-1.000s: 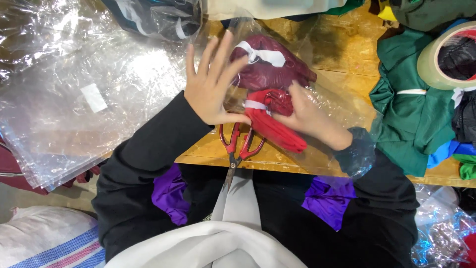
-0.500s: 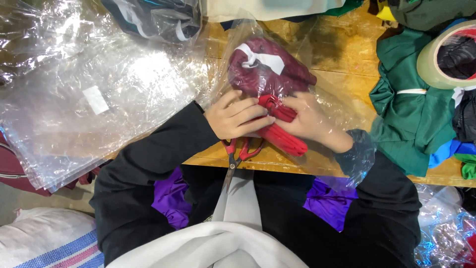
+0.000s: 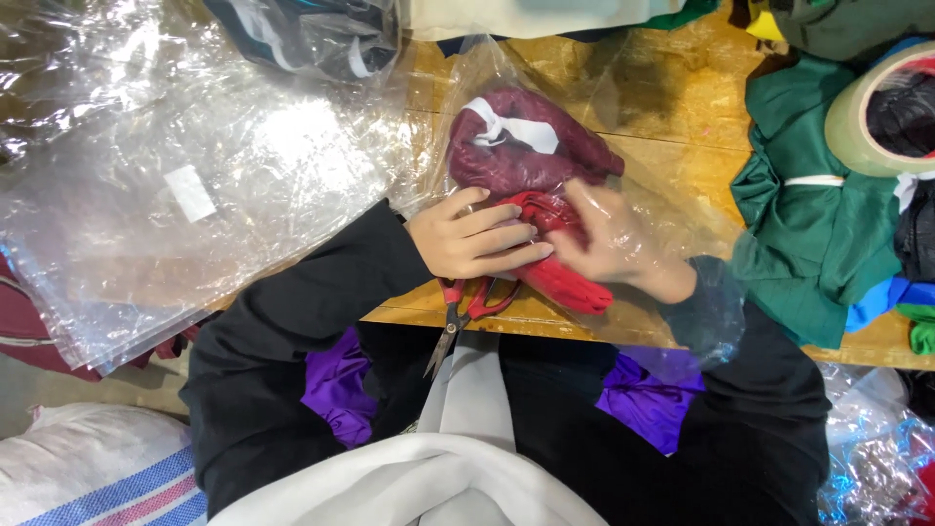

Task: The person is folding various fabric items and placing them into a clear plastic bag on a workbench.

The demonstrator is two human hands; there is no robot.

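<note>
While the left hand (image 3: 477,244) presses curled fingers on the red garment (image 3: 545,248) through the clear bag (image 3: 672,209), the right hand (image 3: 614,244) inside grips it. The thin plastic could tear, or the scissors (image 3: 463,307) at the near table edge (image 3: 877,341) could get knocked off.

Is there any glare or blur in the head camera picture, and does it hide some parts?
In the head view, strong white glare lies on the stack of clear plastic bags at left, washing out its surface; the clear bag over the right hand softens that hand and the maroon garment with reflections; the left hand and the red scissors look sharp; edges show little blur.
</note>
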